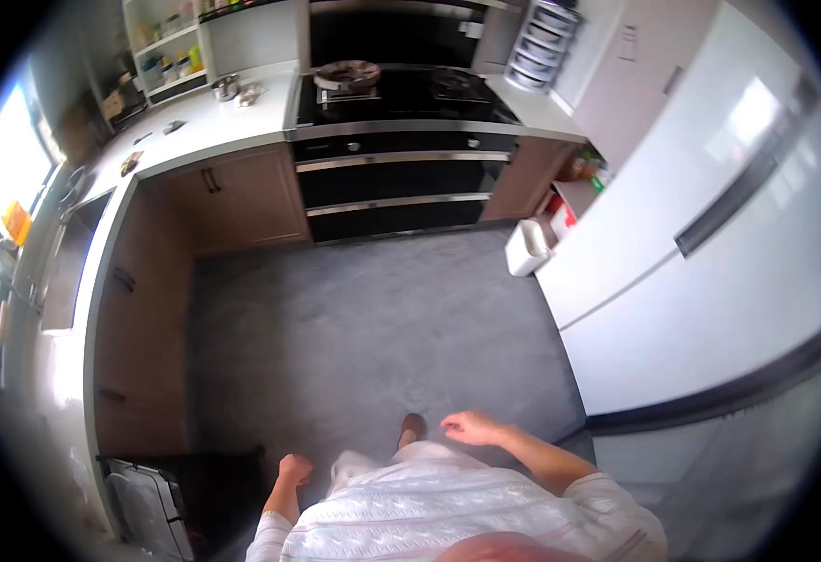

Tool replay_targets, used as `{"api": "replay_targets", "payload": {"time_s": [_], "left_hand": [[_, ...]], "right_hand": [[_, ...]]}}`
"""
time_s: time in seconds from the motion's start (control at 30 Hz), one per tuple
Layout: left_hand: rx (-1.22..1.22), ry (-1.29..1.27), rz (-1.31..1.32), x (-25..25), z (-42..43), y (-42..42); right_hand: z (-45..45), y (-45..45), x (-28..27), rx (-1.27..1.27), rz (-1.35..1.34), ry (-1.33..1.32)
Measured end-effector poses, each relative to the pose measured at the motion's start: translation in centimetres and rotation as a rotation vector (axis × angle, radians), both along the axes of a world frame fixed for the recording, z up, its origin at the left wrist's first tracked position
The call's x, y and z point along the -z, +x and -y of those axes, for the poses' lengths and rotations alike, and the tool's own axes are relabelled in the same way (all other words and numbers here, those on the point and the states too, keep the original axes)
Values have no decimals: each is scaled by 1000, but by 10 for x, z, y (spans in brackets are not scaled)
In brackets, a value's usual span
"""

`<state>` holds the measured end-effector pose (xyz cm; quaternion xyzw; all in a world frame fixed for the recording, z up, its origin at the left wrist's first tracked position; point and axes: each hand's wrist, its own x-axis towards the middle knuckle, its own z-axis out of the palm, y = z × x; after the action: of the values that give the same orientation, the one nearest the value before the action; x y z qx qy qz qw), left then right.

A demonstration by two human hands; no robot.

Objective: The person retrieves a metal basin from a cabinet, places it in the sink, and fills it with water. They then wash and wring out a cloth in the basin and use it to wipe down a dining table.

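My left hand (295,468) hangs at my left side, its fingers curled in, with no object visible in it. In front of my right hip is my right hand (471,428), fingers loosely bent and somewhat apart, holding nothing. Both hands are over the grey floor (364,318) and touch no furniture. One brown shoe (412,429) shows between them, below my white knitted top (429,506).
Ahead stands a black stove (401,140) with a round pan (347,75) on it. A white counter (186,140) with a sink (73,262) runs along the left. At right are a large white fridge (654,244) and a white bin (527,248).
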<state>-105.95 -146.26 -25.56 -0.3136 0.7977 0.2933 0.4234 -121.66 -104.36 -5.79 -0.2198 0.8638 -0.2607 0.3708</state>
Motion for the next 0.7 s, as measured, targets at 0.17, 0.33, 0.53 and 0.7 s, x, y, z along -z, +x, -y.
{"api": "replay_targets", "payload": {"time_s": [0.17,0.33,0.53,0.7], "left_hand": [[-351,22,-102,-21,-1,-33],[-178,-5,-71,-18,14,-115],[-219,67,-91,11,105,-225],[-197,-8,-198,-32,205,-338]], "right_hand": [[45,-130,-27,-216,-111,19],[106,-204,-38,-285,-133,-82],[127,-271,2,-131,-12,-25],[185,-335,-11,-13,45,31]]}}
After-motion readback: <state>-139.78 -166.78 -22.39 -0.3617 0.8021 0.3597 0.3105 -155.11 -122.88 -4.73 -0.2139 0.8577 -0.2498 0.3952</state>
